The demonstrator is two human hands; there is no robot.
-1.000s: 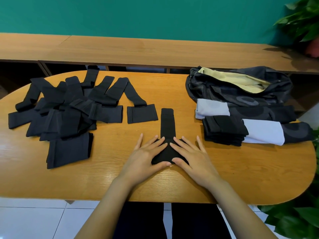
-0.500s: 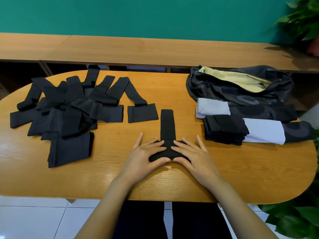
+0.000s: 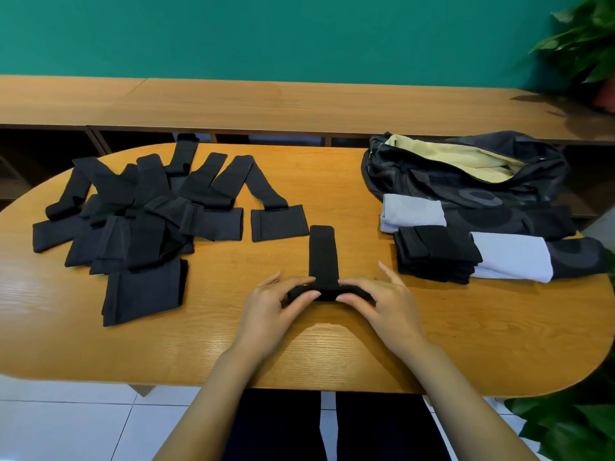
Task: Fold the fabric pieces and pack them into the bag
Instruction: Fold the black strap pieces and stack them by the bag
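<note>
Black strip point(image 3: 321, 251): lies on the wooden table point(image 3: 466, 334) at the middle, running near to far. Its far end is flat and its near end is rolled into a small bundle between the two hands.
Left hand point(image 3: 269, 306): grips the left side of the rolled end, with the thumb at the near side and the fingers curled over the top.
Right hand point(image 3: 386, 301): grips the right side of the same roll, fingers curled round it. One finger sticks out straight toward the far side.
Loose pieces point(image 3: 133, 221): a black heap, flat and overlapping, spread over the left half of the table, well apart from the hands.
Small flat piece point(image 3: 279, 222): just far-left of the strip's far end, not touching it.
Folded stack point(image 3: 436, 254): black, to the far right of the right hand and apart from it, lying against the bag's near side.
Bag point(image 3: 466, 174): dark with light grey panels, on the far right of the table, its mouth open and showing a yellow lining.
Edges: the table's rounded near edge lies below the wrists, with bare wood between it and the hands. More bare wood lies right of the right hand, near the stack.
Beyond: a wooden bench point(image 3: 266, 104) stands along a green wall, with plants point(image 3: 585, 44) at the right.
</note>
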